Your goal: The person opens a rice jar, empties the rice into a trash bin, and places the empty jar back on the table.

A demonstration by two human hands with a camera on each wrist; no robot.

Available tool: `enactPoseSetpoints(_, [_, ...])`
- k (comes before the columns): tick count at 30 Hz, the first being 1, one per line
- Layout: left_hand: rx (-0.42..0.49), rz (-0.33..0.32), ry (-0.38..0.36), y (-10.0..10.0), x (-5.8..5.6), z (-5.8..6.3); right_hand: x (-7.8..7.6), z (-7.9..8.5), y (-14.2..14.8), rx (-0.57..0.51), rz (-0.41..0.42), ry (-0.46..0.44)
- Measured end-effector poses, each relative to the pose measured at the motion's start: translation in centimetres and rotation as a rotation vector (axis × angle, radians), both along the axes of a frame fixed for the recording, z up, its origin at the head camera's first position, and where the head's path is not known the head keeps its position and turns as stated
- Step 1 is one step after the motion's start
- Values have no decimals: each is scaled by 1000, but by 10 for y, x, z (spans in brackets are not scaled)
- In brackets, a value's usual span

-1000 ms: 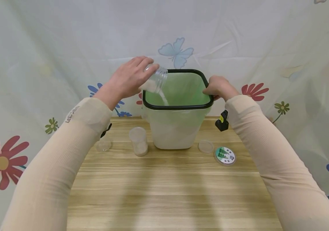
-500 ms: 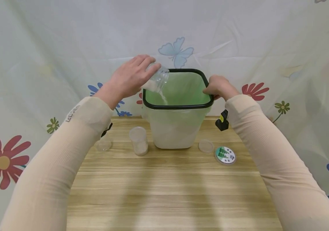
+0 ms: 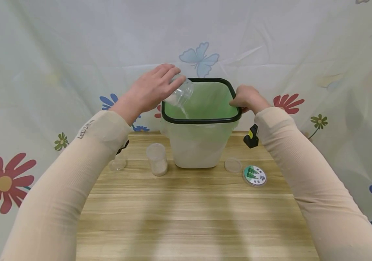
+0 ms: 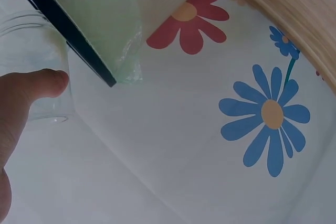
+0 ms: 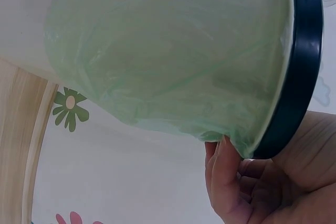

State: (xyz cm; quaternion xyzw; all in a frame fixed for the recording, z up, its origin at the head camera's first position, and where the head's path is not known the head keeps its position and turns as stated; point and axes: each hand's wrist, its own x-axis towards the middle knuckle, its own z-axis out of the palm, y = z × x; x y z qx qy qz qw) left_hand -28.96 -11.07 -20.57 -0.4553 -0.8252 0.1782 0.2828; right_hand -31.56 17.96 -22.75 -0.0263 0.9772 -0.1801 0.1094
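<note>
My left hand point(image 3: 153, 87) grips a clear plastic jar point(image 3: 186, 90), tilted mouth-down over the left side of a pale trash bin point(image 3: 195, 152). White grains point(image 3: 184, 111) fall from its mouth into the bin, and some are still inside the jar. A green bag point(image 3: 210, 98) lines the bin under a black rim point(image 3: 202, 121). At the right side, my right hand point(image 3: 249, 98) holds that rim, thumb on top. In the right wrist view its fingers point(image 5: 223, 177) curl up under the bag's folded edge. The left wrist view shows my thumb point(image 4: 50, 84) against the jar wall.
A second clear jar point(image 3: 157, 159), white stuff at its bottom, stands left of the bin on the wooden table point(image 3: 192, 217). Right of the bin lie a clear lid point(image 3: 233, 165) and a round lid with a green-and-white label point(image 3: 254, 175). Another clear disc point(image 3: 117, 165) lies far left. A flowered curtain hangs behind.
My left hand and the jar have shifted slightly right over the bin. Less white shows in the jar, and the falling stream is thinner. My right hand has stayed put.
</note>
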Motion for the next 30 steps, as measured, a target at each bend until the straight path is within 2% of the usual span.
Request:
enactPoseSetpoints(13, [-73,0,45,1,1,0,0,-1,0,-6,-8,3])
enactPoseSetpoints(23, [-206,72,57,3,3,3,1,-1,-1,0,0,5])
enactPoseSetpoints(30, [-223,44,98,5,4,3,1,0,-1,-3,-2,7])
